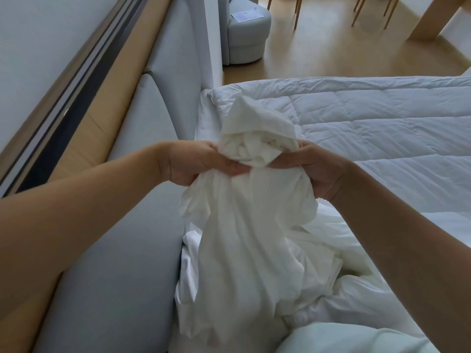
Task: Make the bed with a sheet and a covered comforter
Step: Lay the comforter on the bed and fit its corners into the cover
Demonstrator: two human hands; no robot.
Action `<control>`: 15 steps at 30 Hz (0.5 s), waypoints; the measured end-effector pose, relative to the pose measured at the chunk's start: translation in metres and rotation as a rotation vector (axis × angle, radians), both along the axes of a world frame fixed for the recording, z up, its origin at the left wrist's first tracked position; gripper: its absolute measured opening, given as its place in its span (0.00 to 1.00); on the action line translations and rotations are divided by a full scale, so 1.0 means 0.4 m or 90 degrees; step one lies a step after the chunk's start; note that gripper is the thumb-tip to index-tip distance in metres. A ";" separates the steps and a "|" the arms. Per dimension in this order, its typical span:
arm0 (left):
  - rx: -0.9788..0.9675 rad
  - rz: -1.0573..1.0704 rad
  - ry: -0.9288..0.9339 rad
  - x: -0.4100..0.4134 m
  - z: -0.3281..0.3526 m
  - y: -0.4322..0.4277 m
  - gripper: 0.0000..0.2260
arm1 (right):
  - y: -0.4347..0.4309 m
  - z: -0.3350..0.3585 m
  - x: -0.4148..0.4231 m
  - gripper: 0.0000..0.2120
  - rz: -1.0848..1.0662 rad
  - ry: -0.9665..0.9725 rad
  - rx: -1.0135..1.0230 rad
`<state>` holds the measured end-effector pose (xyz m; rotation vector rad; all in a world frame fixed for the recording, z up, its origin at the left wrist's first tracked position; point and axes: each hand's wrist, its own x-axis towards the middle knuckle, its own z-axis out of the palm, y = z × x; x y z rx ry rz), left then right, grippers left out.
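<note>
A bunched white duvet cover [244,225] hangs in front of me, gathered into folds. My left hand [196,163] and my right hand [316,169] both grip its gathered top, close together, with a peak of cloth rising above them. Its lower part trails down onto the bed near the headboard. A white quilted comforter [382,123] lies spread flat over the bed to the right, its corner just behind the held cloth. A white sheet [204,115] shows at the mattress edge by the headboard.
A pale grey padded headboard [142,174] runs along the left, against a wall with wood trim. A grey round armchair [247,34] with a paper on it stands beyond the bed. Wooden chair legs [362,8] and wood floor lie further back. A pale pillow [344,337] sits at bottom right.
</note>
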<state>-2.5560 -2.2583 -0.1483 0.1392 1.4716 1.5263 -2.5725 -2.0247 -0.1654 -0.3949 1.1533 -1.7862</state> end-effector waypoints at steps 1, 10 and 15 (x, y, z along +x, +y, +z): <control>0.018 0.032 0.007 -0.009 -0.001 -0.004 0.21 | 0.000 -0.001 -0.001 0.25 0.015 -0.013 -0.022; 0.006 0.148 0.090 -0.003 0.002 0.024 0.10 | -0.016 0.029 0.016 0.29 0.130 0.094 0.081; 0.006 0.141 0.100 0.002 0.007 0.031 0.09 | 0.000 0.021 0.026 0.22 0.112 -0.016 0.001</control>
